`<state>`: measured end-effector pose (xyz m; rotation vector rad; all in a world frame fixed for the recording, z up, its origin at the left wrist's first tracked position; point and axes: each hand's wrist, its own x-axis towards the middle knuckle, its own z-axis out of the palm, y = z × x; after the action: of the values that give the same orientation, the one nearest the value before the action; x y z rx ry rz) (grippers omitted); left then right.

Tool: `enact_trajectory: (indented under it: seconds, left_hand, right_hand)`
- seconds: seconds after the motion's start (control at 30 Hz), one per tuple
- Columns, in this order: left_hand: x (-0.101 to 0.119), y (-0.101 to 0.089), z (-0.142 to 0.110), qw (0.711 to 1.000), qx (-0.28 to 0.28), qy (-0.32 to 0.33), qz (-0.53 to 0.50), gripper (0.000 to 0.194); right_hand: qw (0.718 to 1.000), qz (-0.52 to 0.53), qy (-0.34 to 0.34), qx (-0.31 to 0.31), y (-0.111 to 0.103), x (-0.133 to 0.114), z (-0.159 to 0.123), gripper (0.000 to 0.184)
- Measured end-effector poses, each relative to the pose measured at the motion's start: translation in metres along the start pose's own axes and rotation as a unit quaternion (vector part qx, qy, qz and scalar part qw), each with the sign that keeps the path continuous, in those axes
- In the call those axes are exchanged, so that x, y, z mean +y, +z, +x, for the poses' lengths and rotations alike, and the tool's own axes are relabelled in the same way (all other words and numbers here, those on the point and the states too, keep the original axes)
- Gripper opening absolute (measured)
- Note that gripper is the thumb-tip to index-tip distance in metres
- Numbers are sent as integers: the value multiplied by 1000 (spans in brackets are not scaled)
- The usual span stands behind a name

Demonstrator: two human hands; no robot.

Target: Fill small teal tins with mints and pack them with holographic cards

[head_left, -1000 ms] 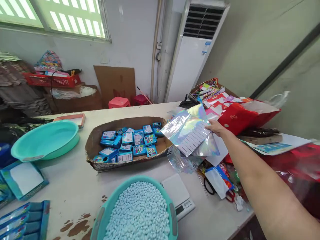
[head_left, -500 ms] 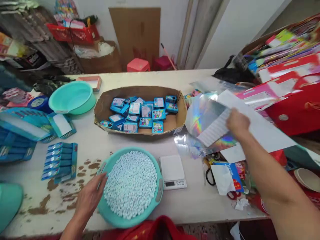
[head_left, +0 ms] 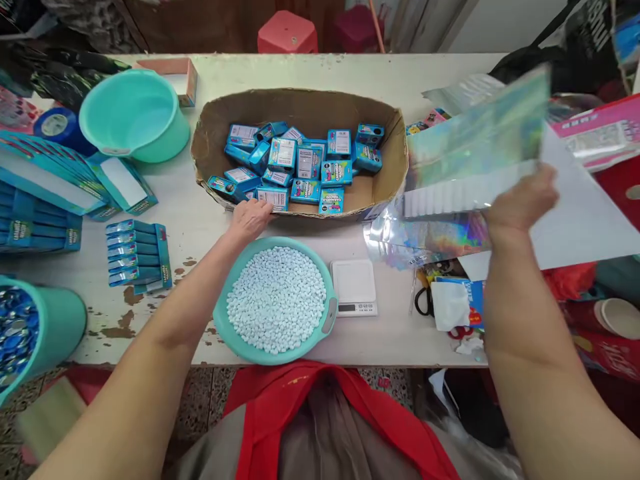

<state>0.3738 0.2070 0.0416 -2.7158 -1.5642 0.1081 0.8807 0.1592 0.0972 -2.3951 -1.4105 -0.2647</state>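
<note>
My left hand is at the near rim of a long cardboard box, its fingers curled over the edge. Inside the box lie several small blue candy boxes. Just below that hand, a turquoise basin is full of small pale-blue pellets. Over on the right, my right hand grips the edge of a shiny holographic sheet, raised and tilted. More holographic film and a white sheet lie beneath it.
A white digital scale sits right of the basin, with black-handled scissors farther right. At left stand an open turquoise tub, a blue display carton and a bucket of blue wrapped pieces. A red stool is behind the table.
My left hand has moved from the basin's left rim up to the cardboard box's front edge. My right hand has lifted the holographic sheet more upright. The view has tilted downward.
</note>
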Motion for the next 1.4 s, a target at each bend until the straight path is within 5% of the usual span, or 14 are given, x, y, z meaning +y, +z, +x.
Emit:
enact_trajectory:
  seconds: [0.13,0.23,0.3,0.37,0.47,0.6,0.8,1.03,1.23,1.4]
  left_hand:
    - [14,4,-35,1000,13,8,-8,31]
    - [24,5,-54,999,27,-1,-23,33]
    - [28,7,-60,999,45,-13,-24,35]
    - [32,10,-61,997,68,-30,-21,38]
    - [34,13,-60,995,83,-53,-30,40]
    - [37,14,-60,994,78,-67,-40,39]
    - [38,13,-60,993,82,-77,-21,38]
    - [43,14,-61,991,63,-111,-38,35]
    - [50,6,-60,991,31,-128,-33,33]
    - [50,2,-93,970,125,-201,-60,46]
  right_hand:
    - [992,4,46,-115,15,-29,-25,46]
    - [1000,4,19,-19,5,-39,-60,70]
    - [999,12,-38,10,-3,-40,-107,62]
    - [986,49,-121,-102,-8,-36,-174,49]
    - [912,123,-256,-296,-7,-25,-283,27]
    - [895,120,-315,-292,0,-13,-362,20]
    - [910,106,-303,-261,12,-12,-356,22]
    - [885,91,-314,-332,7,-15,-358,34]
    - [862,139,-356,-333,7,-12,-363,39]
    - [890,170,-297,-301,5,-10,-338,32]
